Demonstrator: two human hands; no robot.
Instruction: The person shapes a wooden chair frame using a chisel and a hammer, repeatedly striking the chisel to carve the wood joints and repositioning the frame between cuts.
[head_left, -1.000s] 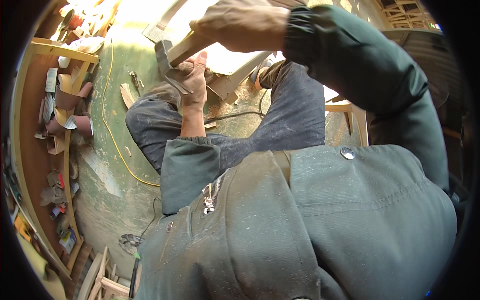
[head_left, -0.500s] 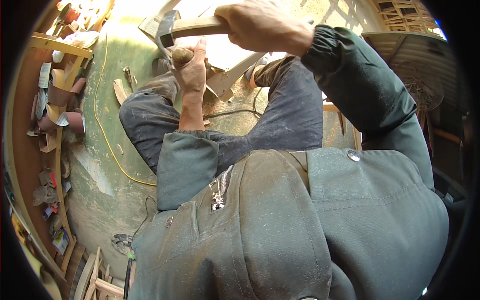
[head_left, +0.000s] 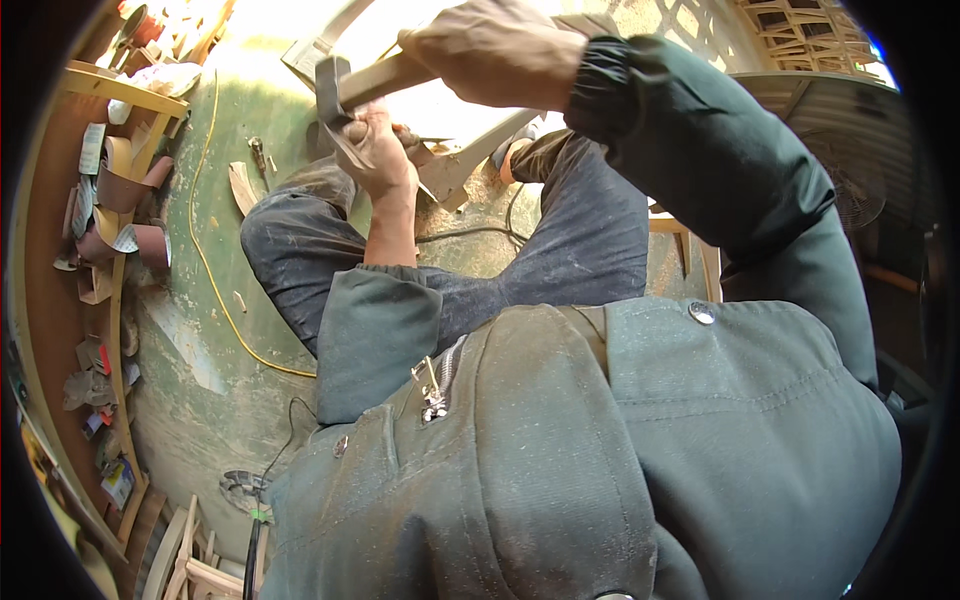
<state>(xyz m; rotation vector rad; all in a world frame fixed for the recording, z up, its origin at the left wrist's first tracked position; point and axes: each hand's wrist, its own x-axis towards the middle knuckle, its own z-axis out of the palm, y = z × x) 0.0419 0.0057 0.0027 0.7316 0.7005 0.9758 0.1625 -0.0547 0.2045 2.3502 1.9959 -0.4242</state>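
Hammer point(head_left: 382, 82) in right hand point(head_left: 490, 52), fingers closed around its wooden handle. Hammer head left of the right fingers, just above the left hand point(head_left: 380, 165); contact there cannot be judged. Left fingers curled narrow around a slim tool point(head_left: 430, 139), mostly hidden by the grip; thin dark end shows just right of these fingers. Wooden piece point(head_left: 470, 155) near, right of and slightly below the left fingers; area beyond it washed out by strong light. Dark cord point(head_left: 470, 232) lower right of the left fingers, on the green floor point(head_left: 190, 300). Small tool point(head_left: 258, 157) and curved wood offcut point(head_left: 241, 188) on the floor left of the left fingers, near the trousered knee point(head_left: 285, 220). Yellow cord point(head_left: 205, 220) further left of the same fingers. Wooden shelf point(head_left: 125, 90) well apart on that side, holding curled abrasive sheets point(head_left: 120, 190). Fan point(head_left: 845, 190) dim, well right of the right fingers.
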